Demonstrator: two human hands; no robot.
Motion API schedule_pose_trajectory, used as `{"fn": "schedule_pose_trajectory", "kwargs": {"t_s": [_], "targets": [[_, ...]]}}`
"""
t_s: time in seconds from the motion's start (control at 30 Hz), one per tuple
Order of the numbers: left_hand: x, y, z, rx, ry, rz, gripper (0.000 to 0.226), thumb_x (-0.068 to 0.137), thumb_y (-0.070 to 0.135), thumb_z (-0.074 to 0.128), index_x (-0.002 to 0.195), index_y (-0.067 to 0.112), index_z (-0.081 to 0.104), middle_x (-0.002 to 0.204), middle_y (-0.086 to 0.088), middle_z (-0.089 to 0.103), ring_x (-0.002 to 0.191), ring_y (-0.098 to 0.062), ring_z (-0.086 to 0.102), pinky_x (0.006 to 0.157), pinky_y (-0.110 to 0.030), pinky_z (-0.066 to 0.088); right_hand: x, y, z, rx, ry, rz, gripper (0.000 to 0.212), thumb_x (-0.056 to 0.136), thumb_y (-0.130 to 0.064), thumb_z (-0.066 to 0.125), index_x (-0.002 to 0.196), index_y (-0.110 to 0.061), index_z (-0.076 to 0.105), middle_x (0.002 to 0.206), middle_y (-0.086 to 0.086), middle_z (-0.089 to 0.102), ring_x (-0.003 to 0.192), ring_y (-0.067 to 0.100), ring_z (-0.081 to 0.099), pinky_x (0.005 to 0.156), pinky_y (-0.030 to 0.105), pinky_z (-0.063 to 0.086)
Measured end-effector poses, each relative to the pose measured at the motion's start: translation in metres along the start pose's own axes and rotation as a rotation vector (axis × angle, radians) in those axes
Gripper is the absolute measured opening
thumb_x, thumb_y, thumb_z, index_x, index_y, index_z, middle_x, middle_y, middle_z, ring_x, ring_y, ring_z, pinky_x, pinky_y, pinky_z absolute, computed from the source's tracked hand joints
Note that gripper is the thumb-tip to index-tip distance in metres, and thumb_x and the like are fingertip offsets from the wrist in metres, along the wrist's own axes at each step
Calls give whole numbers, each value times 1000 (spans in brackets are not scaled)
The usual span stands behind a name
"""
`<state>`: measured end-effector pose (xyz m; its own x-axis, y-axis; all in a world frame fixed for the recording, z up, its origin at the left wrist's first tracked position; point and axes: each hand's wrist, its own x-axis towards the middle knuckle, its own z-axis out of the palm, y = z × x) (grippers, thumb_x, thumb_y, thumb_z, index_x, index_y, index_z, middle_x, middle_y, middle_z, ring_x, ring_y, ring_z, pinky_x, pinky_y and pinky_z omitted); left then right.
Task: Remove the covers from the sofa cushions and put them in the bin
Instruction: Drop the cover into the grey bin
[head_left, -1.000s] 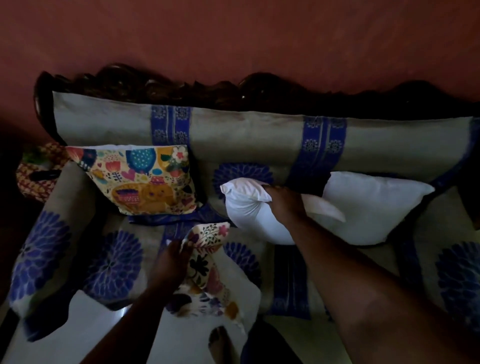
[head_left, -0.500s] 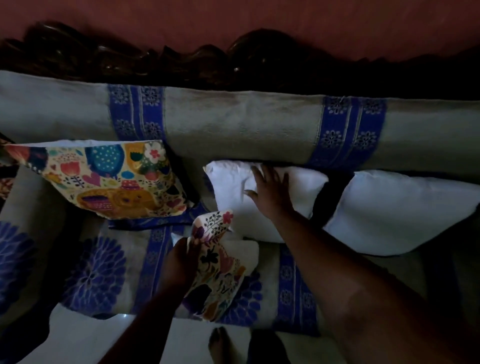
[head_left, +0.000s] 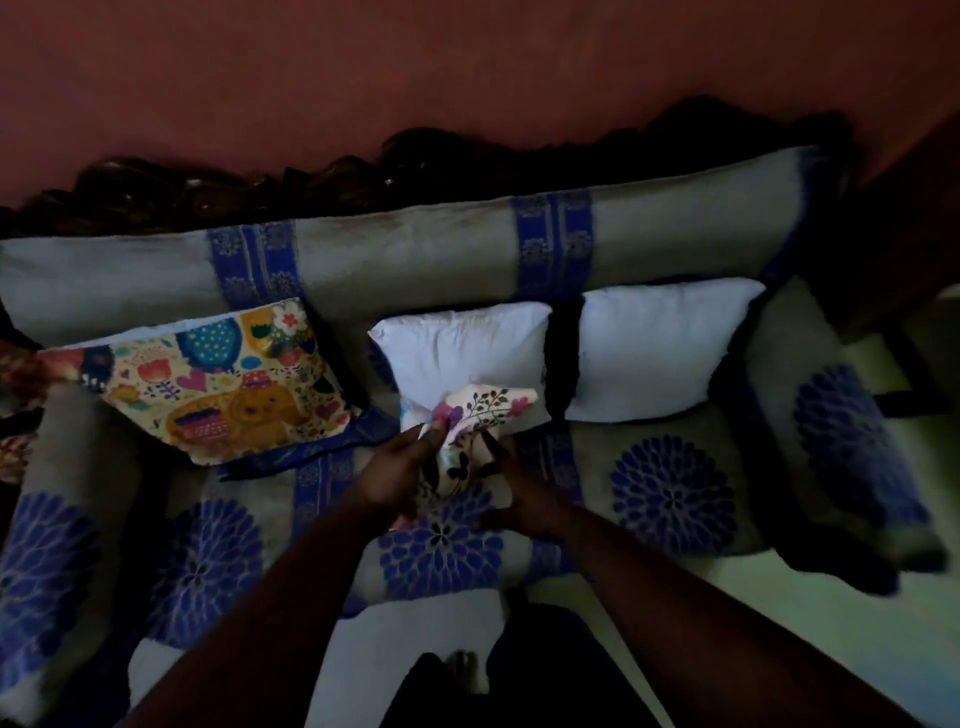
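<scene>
Behind hands: 2 bare cushions (head_left: 462, 358), 1 covered cushion (head_left: 218, 379).

Nothing here can be read — the cushion covers carry only pictures, no words.

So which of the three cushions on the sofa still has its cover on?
The leftmost cushion, with the colourful animal-and-flower print. The middle cushion and right cushion are bare white.

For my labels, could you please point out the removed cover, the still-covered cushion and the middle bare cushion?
Removed cover (head_left: 485, 410), head view, its leaf-printed top.
Covered cushion (head_left: 218, 384), head view, its printed face.
Middle cushion (head_left: 462, 348), head view, its white front.
</scene>
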<state>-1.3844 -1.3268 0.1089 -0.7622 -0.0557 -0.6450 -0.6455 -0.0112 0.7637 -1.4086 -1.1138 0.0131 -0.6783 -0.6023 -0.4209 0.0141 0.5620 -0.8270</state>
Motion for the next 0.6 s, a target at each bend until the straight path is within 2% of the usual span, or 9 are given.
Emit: {"fn": "schedule_pose_trajectory", "kwargs": {"t_s": [0.03,0.1,0.17,0.27,0.33,0.4,0.5,0.57,0.6], "targets": [[-12,1,13,66,-76,26,50,77,80,61,111,45,73,112,4,72,102,-21,70,88,-42,53,-27,-6,5,2,71,9,116,73,-32,89,160,-18,14,138,-11,47,118,-7,43,85,-2,32],[-41,6,45,83,-276,69,64,73,77,67,121,36,70,124,-2,70,116,-28,66,100,-48,51,-72,-15,14,45,257,21,91,74,-26,90,149,-19,37,132,-6,54,114,0,47,82,-2,31],[-67,10,76,76,-472,123,69,74,53,80,131,20,61,128,-6,68,121,-24,64,103,-39,51,-114,-20,17,120,427,38,67,76,-16,88,132,-24,51,125,-3,59,114,11,53,84,0,35],[-115,6,133,210,-738,204,62,84,9,78,141,8,52,132,-13,65,124,-28,61,104,-38,49,-200,-5,22,82,583,89,43,82,-22,83,121,-12,67,121,-1,65,110,5,58,97,25,46],[-140,5,167,269,-770,210,49,85,-8,71,132,5,60,123,-14,70,113,-27,67,93,-33,55,-255,16,23,-1,754,87,45,81,-39,81,118,-16,70,126,-5,65,117,5,58,103,34,47],[-160,-3,209,349,-705,226,30,85,0,73,113,10,71,103,-12,76,91,-23,72,74,-28,56,-322,32,26,-25,942,73,48,84,-40,77,125,-17,68,136,-4,62,128,8,54,109,28,43],[-181,-24,278,532,-626,298,34,74,37,82,104,24,74,96,-14,76,82,-23,70,64,-33,49,-424,47,31,113,1101,250,36,86,-30,78,120,-22,70,120,-1,71,107,10,64,89,33,54],[-201,-45,336,544,-679,326,28,84,29,79,108,18,72,96,-11,76,85,-25,69,55,-26,50,-489,78,39,164,1189,451,22,82,-47,73,96,-38,60,95,-1,73,85,18,67,70,40,55],[-213,-59,370,535,-706,340,24,89,24,74,111,15,70,99,-11,75,86,-26,70,53,-25,51,-526,98,42,199,1218,530,31,78,-57,71,92,-37,51,86,-3,70,78,22,67,65,45,55]]}}
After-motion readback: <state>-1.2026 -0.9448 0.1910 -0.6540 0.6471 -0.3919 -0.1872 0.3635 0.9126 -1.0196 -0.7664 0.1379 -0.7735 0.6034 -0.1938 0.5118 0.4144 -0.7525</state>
